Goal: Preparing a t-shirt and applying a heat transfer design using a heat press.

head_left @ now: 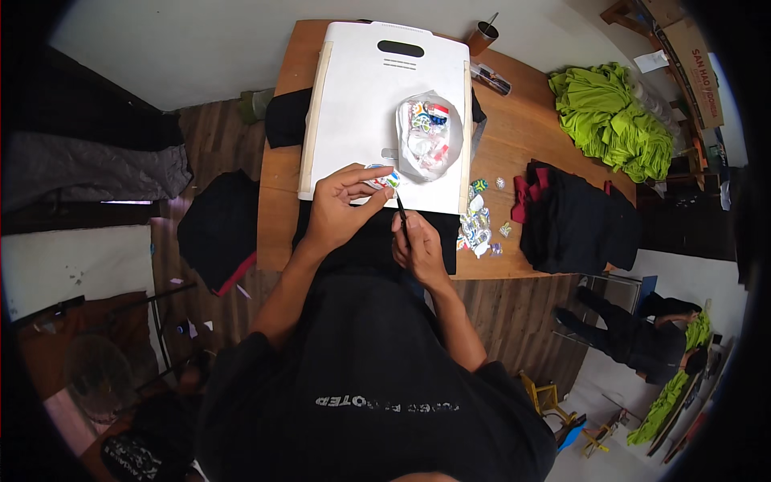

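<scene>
Your left hand [341, 210] pinches a small sticker [382, 178] — light, flimsy, easily creased — so hold its edge, while your right hand [419, 249] grips a thin black tool [401, 218].

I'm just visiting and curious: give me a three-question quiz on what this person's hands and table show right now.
1. True or false: the left hand pinches a small colourful sticker over the white board.
2. What does the right hand hold? A) a cup B) a thin dark tool C) a green shirt
3. Fill in: the clear bag of stickers lies on the ____.

Key: 1 true; 2 B; 3 board. Loose scraps lie right of the board's near corner, on the wooden table, and green cloth is piled at its far right.
</scene>
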Demonstrator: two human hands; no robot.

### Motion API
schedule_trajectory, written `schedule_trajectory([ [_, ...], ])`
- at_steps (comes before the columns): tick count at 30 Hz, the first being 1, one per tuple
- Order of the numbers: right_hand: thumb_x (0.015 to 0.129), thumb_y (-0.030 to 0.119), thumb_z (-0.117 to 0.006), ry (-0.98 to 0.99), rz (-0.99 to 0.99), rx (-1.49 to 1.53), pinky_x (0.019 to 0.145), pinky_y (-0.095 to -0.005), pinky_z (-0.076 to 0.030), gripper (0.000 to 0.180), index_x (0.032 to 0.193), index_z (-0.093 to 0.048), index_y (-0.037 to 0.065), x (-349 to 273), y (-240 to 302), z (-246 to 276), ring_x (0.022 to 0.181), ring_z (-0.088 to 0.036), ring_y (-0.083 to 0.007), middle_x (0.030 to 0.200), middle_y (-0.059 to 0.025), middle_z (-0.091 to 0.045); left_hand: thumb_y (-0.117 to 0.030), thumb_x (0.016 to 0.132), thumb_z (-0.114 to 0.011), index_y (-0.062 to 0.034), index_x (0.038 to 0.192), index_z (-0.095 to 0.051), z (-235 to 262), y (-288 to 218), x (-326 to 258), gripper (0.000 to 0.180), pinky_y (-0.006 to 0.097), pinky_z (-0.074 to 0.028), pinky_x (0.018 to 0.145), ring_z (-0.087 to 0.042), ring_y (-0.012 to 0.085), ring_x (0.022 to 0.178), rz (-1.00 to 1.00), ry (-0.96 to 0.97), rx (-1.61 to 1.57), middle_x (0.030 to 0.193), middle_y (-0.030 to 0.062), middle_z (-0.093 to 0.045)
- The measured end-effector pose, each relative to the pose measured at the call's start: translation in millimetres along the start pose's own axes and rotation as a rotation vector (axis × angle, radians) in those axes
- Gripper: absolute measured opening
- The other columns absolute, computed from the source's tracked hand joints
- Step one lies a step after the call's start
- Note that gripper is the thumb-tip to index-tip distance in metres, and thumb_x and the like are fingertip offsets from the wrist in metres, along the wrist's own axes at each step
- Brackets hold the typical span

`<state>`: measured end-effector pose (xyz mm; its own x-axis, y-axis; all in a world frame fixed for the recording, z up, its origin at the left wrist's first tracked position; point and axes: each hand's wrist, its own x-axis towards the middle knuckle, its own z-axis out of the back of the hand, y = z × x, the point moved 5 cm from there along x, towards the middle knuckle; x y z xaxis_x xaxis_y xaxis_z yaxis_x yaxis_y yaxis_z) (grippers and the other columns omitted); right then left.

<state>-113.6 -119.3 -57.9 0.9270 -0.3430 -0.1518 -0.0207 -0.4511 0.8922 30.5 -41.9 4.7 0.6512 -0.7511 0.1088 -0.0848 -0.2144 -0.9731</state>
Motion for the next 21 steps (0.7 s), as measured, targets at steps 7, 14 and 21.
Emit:
schedule_trajectory([
  [7, 0.11, 0.038, -0.035, 0.008, 0.003, 0.008, 0.042, -0.0222, -0.024, 0.037, 0.103, -0.051, 0.005, -0.1, 0.9, -3.0, 0.043, -0.026, -0.0049, 0.057, 0.0039, -0.033, 0.006, 0.088, -0.071, 0.0049, 0.12, -0.068, 2.2, 0.0, -1.0, 0.032, 0.023, -0.055, 0.087, -0.069, 0.014, 0.096, 0.005, -0.004, -0.001, 0.101, 0.0073, -0.063],
  [14, 0.11, 0.038, -0.037, 0.009, -0.028, 0.02, 0.042, -0.0219, -0.024, 0.038, 0.106, -0.052, 0.004, -3.4, 5.4, 2.0, 0.044, -0.027, -0.0047, 0.058, 0.0036, -0.034, 0.008, 0.088, -0.069, 0.0056, 0.122, -0.066, 5.1, 1.7, -0.6, 0.034, 0.024, -0.054, 0.09, -0.068, 0.0137, 0.099, 0.001, -0.001, -0.065, 0.101, 0.0072, -0.063],
  [21, 0.109, 0.039, -0.038, 0.08, -0.053, -0.144, 0.043, -0.0217, -0.025, 0.04, 0.105, -0.055, 0.003, 0.7, 25.2, 3.5, 0.045, -0.029, -0.0046, 0.058, 0.0045, -0.034, 0.01, 0.09, -0.065, 0.0054, 0.124, -0.065, 6.7, 0.3, -0.8, 0.035, 0.025, -0.051, 0.091, -0.064, 0.0108, 0.097, -0.022, 0.067, -0.059, 0.101, 0.0065, -0.063],
])
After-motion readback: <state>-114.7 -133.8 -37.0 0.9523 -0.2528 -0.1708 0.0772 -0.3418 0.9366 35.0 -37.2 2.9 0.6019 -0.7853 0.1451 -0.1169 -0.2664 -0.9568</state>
